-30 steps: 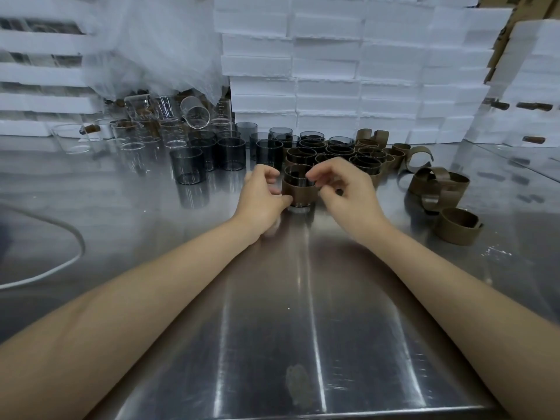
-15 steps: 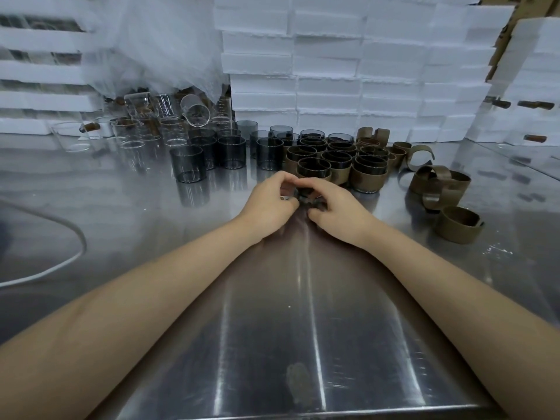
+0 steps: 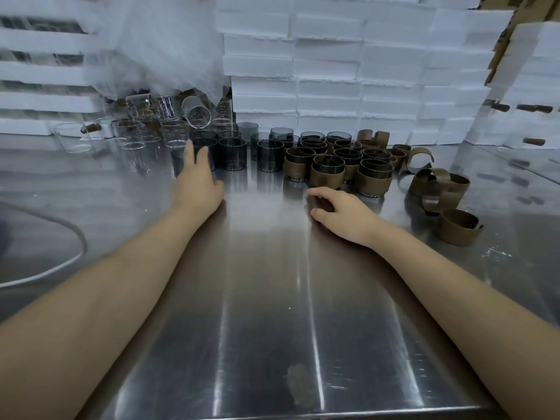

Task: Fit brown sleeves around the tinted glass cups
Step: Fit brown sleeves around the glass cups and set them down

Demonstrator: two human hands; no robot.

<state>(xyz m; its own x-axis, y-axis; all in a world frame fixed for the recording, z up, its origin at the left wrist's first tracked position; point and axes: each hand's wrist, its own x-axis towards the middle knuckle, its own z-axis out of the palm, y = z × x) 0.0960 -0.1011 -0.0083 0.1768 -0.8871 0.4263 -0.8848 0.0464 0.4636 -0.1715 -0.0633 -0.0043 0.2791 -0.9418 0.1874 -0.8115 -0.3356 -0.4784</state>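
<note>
Just past the straight, empty fingers (image 3: 190, 153) of the left hand (image 3: 197, 183) stands an upright bare tinted glass cup (image 3: 212, 147); loose brown sleeves (image 3: 457, 227) lie right of the slack, empty right hand (image 3: 342, 210).

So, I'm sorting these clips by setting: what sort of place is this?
Probably a small packing or assembly workshop: a stainless-steel worktable, a batch of identical dark tinted glass cups beside loose brown curled sleeves, and white foam boxes stacked high along the back.
</note>
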